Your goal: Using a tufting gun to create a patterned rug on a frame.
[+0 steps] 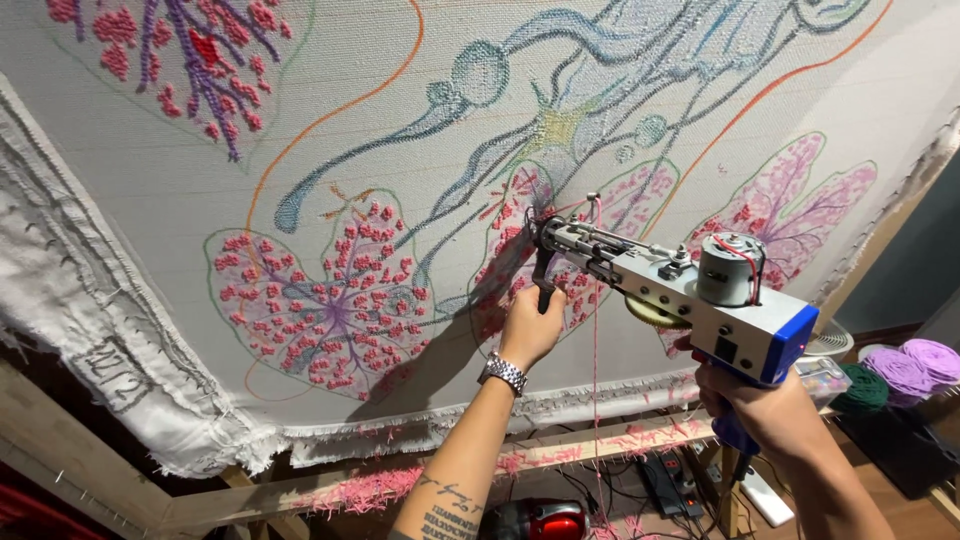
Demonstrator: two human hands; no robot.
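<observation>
My left hand (pixel 528 325) wraps the front grip, right hand (pixel 765 405) wraps the rear handle of the tufting gun (pixel 665 280)—rigid, probably nose-heavy—against soft taut cloth (pixel 200 170).

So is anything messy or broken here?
Nothing looks broken. Pink yarn scraps litter the wooden frame below the cloth, whose bottom edge is frayed. The left hand and right hand hold the tufting gun against it.
</observation>
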